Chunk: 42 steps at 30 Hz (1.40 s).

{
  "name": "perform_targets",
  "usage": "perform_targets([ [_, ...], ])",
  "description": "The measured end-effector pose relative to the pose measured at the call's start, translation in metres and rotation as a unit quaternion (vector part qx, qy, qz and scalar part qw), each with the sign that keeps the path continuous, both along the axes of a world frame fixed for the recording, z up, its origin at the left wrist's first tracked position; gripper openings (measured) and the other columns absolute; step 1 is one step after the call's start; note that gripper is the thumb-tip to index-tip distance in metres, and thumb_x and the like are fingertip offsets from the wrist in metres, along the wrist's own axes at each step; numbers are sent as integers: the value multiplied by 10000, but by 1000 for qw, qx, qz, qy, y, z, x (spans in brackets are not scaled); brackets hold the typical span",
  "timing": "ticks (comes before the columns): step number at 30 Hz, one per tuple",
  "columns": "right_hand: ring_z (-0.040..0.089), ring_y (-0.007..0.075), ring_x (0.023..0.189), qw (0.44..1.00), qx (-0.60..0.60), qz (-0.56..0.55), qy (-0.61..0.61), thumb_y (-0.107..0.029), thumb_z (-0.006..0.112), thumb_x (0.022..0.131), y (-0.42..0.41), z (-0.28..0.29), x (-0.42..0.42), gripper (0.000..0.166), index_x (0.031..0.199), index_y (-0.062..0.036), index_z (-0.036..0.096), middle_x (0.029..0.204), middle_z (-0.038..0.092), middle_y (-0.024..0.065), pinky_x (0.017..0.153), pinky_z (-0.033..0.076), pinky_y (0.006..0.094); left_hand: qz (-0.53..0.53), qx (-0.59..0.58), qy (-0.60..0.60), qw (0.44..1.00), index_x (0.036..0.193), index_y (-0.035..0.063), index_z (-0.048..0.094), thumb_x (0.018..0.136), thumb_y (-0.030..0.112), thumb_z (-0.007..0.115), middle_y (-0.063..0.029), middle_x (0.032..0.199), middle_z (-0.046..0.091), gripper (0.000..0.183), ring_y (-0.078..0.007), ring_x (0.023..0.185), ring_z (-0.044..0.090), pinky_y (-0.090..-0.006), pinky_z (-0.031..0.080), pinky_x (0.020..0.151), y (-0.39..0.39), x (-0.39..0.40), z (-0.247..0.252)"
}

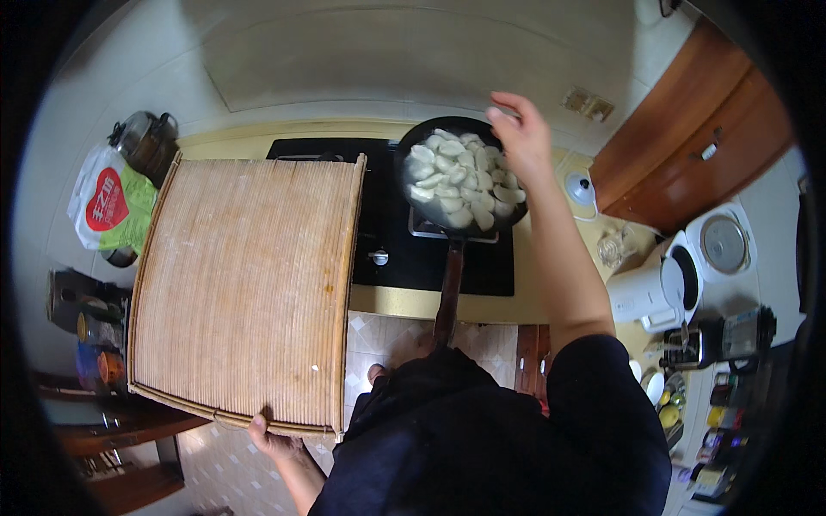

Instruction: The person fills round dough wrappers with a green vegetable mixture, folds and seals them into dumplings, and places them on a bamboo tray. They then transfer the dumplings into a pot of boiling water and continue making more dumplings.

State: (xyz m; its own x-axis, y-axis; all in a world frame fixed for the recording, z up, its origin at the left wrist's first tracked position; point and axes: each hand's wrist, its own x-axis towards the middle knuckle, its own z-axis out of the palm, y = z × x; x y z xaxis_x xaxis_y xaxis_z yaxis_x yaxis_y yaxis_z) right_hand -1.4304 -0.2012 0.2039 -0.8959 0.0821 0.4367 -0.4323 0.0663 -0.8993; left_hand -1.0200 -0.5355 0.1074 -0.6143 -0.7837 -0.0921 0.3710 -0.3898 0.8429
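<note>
My left hand (276,444) grips the near edge of a rectangular slatted tray (245,277), its thumb on top of the rim. The tray looks like reed or bamboo; its ribbed face bears only whitish dust, a small white speck and a few stains. To the right, a dark long-handled frying pan (454,258) sits on a stove burner, heaped with pale half-moon dumplings (455,171) in what looks like cloudy liquid. At the pan's right rim, my right hand (526,142) hovers with bent, parted fingers and nothing visible in it. Part of the pan is hidden behind it.
The black gas cooktop (381,213) lies partly under the tray's right side. Left stand a lidded pot (145,145) and a printed plastic bag (110,200). Along the right counter are a glass jar (616,247), a white kettle (645,293) and a blender (742,335).
</note>
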Motion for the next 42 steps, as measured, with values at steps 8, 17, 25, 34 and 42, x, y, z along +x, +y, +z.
perform_targets([
  [8,480,25,698,978,-6,-135,-160,-73,585,874,78,-86,213,161,1032,-42,598,782,577,-37,654,403,177,-232,3,46,972,1328,-4,328,696,276,578,-203,1227,468,736,-338,1094,506,-457,461,908,-57,-42,25],
  [17,601,189,905,968,70,-40,-236,-142,647,824,13,-108,392,311,1108,-31,587,1033,614,97,789,492,311,-451,47,13,891,1333,-6,292,632,343,607,-220,1254,416,844,-358,1109,467,-475,443,900,-72,-107,18],
  [25,579,214,972,956,-207,-20,-209,-91,605,833,-3,-74,519,449,1245,-12,447,1162,562,136,866,465,335,-686,-23,52,726,1329,-18,297,617,270,635,-216,1252,413,838,-355,1116,455,-500,414,926,28,-106,8],
  [34,525,180,1059,776,-414,-475,6,-25,516,876,74,-119,709,418,1264,-52,365,1153,543,82,883,445,320,-886,-212,-83,403,1176,-10,466,691,40,621,-97,1045,546,512,-199,924,564,-323,477,804,283,69,34],
  [42,548,183,1026,559,-418,-716,23,-96,527,860,69,-191,893,414,1255,-51,412,1155,558,90,872,457,318,-964,-61,-143,215,1193,44,441,850,122,559,-88,1130,542,371,-231,993,570,-370,525,758,427,162,-39],
])
